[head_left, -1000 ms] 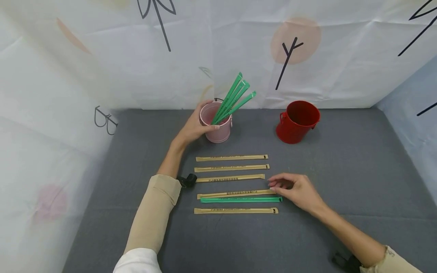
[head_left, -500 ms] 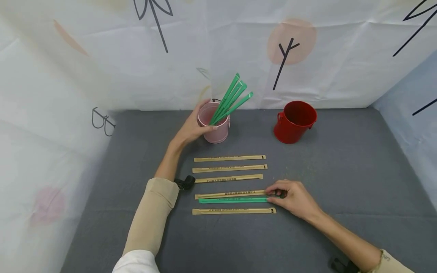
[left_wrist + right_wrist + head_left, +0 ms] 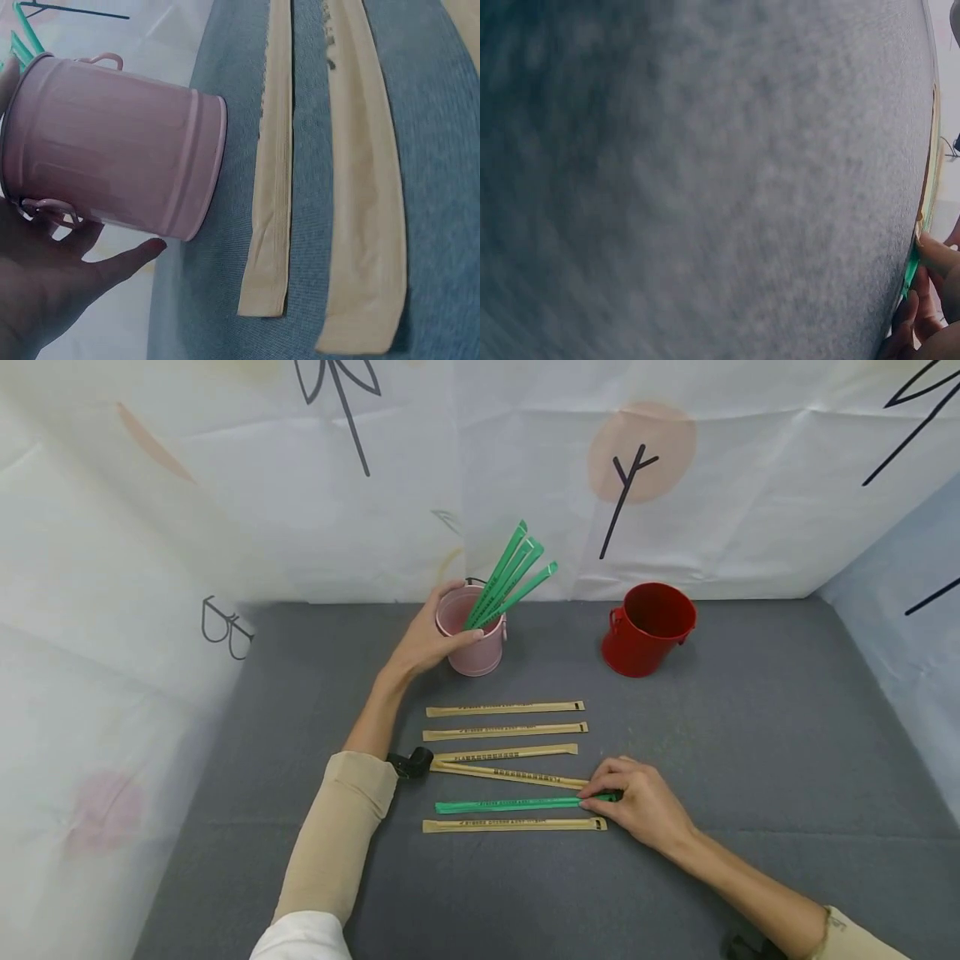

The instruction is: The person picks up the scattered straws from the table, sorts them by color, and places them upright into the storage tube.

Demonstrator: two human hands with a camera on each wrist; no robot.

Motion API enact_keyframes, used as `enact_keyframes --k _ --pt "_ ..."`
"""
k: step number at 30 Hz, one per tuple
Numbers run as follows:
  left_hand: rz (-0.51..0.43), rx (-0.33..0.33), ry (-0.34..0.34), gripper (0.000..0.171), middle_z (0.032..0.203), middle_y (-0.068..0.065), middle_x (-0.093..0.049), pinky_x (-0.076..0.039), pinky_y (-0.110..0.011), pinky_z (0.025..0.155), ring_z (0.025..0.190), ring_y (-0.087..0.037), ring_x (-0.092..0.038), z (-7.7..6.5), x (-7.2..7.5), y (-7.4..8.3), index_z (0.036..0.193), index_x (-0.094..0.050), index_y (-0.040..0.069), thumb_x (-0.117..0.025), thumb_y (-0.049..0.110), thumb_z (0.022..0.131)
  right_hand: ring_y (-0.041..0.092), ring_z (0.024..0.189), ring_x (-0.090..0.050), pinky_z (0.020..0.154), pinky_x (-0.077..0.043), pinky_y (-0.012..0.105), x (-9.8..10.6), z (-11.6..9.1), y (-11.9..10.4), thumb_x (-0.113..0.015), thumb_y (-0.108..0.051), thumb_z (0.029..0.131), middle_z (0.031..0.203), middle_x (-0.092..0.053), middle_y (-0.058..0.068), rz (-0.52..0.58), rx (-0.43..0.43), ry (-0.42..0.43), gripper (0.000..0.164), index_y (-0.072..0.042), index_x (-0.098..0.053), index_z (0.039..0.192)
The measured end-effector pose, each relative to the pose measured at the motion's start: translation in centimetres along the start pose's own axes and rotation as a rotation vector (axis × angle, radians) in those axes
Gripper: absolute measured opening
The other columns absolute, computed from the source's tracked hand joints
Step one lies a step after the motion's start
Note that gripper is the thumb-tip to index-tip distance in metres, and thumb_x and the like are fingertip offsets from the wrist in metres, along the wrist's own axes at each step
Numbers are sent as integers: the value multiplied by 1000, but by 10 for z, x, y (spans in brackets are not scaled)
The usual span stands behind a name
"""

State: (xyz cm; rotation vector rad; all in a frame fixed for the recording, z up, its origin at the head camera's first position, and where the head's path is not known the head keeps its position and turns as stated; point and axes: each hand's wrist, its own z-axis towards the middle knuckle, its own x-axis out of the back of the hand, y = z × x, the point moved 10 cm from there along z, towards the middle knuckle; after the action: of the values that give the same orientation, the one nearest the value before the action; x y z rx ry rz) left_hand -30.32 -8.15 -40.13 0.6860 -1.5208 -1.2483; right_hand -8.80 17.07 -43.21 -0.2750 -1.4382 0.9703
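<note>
In the head view, your left hand (image 3: 423,643) reaches to the pink bucket (image 3: 480,653), fingers round the far side of its rim and thumb on the near side, probably to steady it, since the upright green straws (image 3: 504,578) all lean to the right. Your right hand (image 3: 637,802) pinches the loose green straw (image 3: 506,806) at its right end – a sensible place, it seems, as the rest of it lies straight along the table (image 3: 750,735). Just beyond, the slanting tan straw (image 3: 510,773) has its right end at your fingertips and its left end by the tan straw above it; the nearest tan straw (image 3: 513,826) lies just below the green one. The red bucket (image 3: 648,635) stands to the right, well apart from both hands. In the left wrist view, your hold on the pink bucket looks light: one digit meets the rim, while another stretches along the outside with a gap, so this seems bracing rather than clenching. In the right wrist view, your thumb and fingers are nearly closed – a bit of green shows between them – but you cannot tell whether they also touch the tan straw beside it.
</note>
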Motion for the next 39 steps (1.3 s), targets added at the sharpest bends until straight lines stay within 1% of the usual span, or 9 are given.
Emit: enact_keyframes --k 7,15,21,26,29,32,35,36,39 --pt "-57 -20 18 84 143 -9 -47 -43 -51 102 128 -27 -49 1 2 0 152 -31 23 -79 17 84 1 73 -56 62 -46 18 2 0 -3 -88 -8 73 81 -61 -20 23 6 25 19 -22 -80 82" --pt "-60 -28 16 84 143 -12 -48 -42 -51 103 129 -29 -49 1 -2 -1 153 -30 21 -79 16 84 3 73 -58 62 -46 17 19 0 -12 -85 2 72 85 -64 -12 157 55 68 23 -16 -79 84" --pt "-79 -37 15 84 142 -12 -48 -43 -50 101 127 -28 -50 2 -3 -2 152 -31 21 -79 15 84 8 70 -59 53 -49 21 30 3 -9 -82 5 75 88 -66 -5 273 3 97 24 -15 -78 87" --pt "-86 -54 17 84 140 -10 -50 -44 -48 100 125 -25 -52 4 -4 -2 152 -31 19 -79 13 83 10 78 -63 57 -49 22 35 7 -5 -80 6 77 91 -70 -2 331 -19 103 21 -12 -79 89" --pt "-102 -64 6 85 141 -14 -49 -44 -50 100 125 -28 -51 4 -5 2 153 -30 15 -79 10 84 10 81 -64 57 -49 22 39 11 -3 -79 5 79 92 -72 0 362 -51 103 20 -11 -79 91" --pt "-125 -70 -6 87 143 -19 -47 -42 -54 102 127 -33 -49 4 -6 3 154 -27 11 -78 7 83 11 78 -64 57 -48 21 49 18 -4 -78 6 79 92 -73 3 347 -82 117 21 -10 -79 93" --pt "-133 -67 -8 89 144 -21 -45 -41 -56 103 129 -36 -47 4 -5 4 155 -25 11 -77 6 83 13 75 -65 57 -47 21 63 27 -9 -77 9 79 92 -73 5 326 -76 138 22 -8 -78 94" --pt "-130 -67 -1 89 144 -18 -46 -42 -54 102 129 -34 -48 5 -5 0 155 -26 14 -78 7 83 14 74 -65 58 -47 21 67 30 -12 -77 9 79 92 -73 4 317 -71 146 22 -8 -79 94" --pt "-114 -61 12 87 142 -13 -48 -44 -50 101 127 -28 -50 4 -4 -1 153 -30 18 -79 11 83 15 71 -65 56 -45 21 81 40 -16 -78 7 80 91 -72 3 298 -62 175 21 -9 -79 94"
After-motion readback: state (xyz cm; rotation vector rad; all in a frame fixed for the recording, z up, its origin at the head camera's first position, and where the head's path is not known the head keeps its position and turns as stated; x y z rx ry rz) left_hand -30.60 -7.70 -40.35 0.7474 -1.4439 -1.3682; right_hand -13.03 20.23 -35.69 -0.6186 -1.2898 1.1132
